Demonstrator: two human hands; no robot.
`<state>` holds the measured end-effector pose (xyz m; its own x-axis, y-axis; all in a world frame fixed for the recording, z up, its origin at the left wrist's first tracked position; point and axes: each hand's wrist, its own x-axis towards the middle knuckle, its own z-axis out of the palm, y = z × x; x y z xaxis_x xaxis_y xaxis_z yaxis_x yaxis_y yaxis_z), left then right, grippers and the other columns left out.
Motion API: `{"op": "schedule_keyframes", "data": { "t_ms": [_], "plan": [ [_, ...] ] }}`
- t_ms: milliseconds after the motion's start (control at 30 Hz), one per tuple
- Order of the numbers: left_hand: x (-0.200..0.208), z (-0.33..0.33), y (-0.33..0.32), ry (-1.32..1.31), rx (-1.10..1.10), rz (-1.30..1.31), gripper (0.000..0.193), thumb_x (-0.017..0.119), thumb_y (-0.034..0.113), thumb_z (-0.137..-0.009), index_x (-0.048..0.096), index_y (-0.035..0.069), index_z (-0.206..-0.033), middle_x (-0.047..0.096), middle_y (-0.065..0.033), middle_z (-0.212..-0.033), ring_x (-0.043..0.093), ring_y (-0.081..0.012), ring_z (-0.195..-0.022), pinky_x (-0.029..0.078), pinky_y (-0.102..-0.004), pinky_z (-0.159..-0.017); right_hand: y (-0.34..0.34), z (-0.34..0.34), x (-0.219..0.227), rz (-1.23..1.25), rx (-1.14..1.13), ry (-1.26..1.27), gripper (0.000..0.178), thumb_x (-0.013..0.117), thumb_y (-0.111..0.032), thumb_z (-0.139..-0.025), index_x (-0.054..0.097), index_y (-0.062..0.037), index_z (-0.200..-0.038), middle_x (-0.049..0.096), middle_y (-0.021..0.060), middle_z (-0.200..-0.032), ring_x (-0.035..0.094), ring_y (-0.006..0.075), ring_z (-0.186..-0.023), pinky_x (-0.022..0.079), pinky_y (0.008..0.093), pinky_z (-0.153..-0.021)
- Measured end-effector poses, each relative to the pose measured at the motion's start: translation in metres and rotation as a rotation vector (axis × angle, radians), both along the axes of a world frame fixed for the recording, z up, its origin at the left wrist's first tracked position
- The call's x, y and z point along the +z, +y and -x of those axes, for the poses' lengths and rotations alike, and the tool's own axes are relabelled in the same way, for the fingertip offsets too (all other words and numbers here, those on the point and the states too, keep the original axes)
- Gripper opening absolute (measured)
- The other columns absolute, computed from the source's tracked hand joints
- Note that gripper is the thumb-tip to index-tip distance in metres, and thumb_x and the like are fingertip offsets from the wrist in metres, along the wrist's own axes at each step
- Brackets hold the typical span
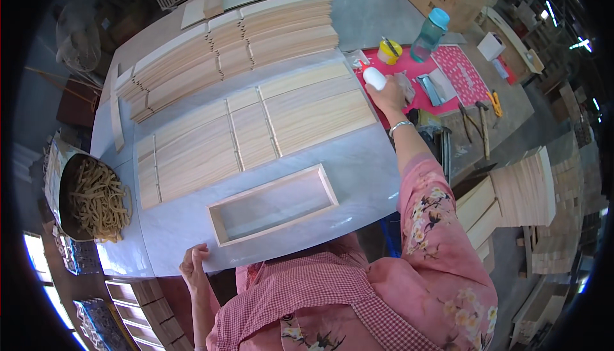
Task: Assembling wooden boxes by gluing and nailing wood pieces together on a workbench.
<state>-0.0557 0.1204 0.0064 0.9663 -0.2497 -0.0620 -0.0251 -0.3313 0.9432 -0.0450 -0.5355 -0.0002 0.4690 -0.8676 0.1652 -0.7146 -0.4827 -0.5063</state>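
Note:
At the right of the table, my right hand (389, 96) is closed around a white squeeze bottle with a red tip (375, 78), above a pink mat (417, 95). My left hand (194, 263) is at the table's front edge with its fingers curled in, and nothing shows in them. A rectangular wooden frame (281, 226) lies nearest to it on the table. Beyond the frame, grooved wooden boards (204, 137) lie flat side by side. Behind those rise stacks of similar grooved boards (230, 44).
A teal bottle (428, 39) and a yellow tub (389, 52) stand on the mat; a hammer (483, 130) lies beside it. At the left is a container of curled strips (96, 197). Wooden pieces (521, 191) are stacked at the right, and wooden frames (144, 312) below left.

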Motion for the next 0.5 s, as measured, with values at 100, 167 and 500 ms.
{"op": "schedule_keyframes", "data": {
  "t_ms": [100,167,500],
  "plan": [
    [0.003,0.003,-0.006,0.027,0.023,-0.063,0.032,0.064,0.013,-0.091,0.065,0.000,-0.120,0.064,-0.0143,-0.122,0.059,-0.0228,-0.102,0.046,-0.0345,-0.092,0.010,-0.002,0.002,-0.023,-0.110,-0.239,0.059,0.080,-0.037,-0.080,0.059,-0.0031,-0.123,0.068,0.0170,-0.108,0.066,0.0343,-0.099,0.054,0.0434,-0.089],
    [0.000,0.001,-0.026,-0.049,-0.021,-0.039,0.043,0.068,0.015,-0.088,0.060,0.000,-0.128,0.060,-0.0153,-0.130,0.057,-0.0252,-0.109,0.046,-0.0367,-0.095,-0.003,0.012,-0.002,0.013,-0.076,-0.381,0.058,0.081,-0.033,-0.080,0.059,-0.0016,-0.123,0.068,0.0160,-0.106,0.067,0.0312,-0.095,0.055,0.0399,-0.084],
    [-0.027,-0.001,-0.063,-0.435,-0.063,-0.308,0.075,0.086,0.026,-0.072,0.056,0.007,-0.139,0.052,-0.0142,-0.143,0.050,-0.0337,-0.124,0.042,-0.0444,-0.106,0.254,0.103,0.058,-0.511,0.460,-0.874,0.046,0.065,-0.020,-0.085,0.053,-0.0025,-0.126,0.058,0.0159,-0.119,0.059,0.0240,-0.091,0.051,0.0286,-0.065]
  ]
}}
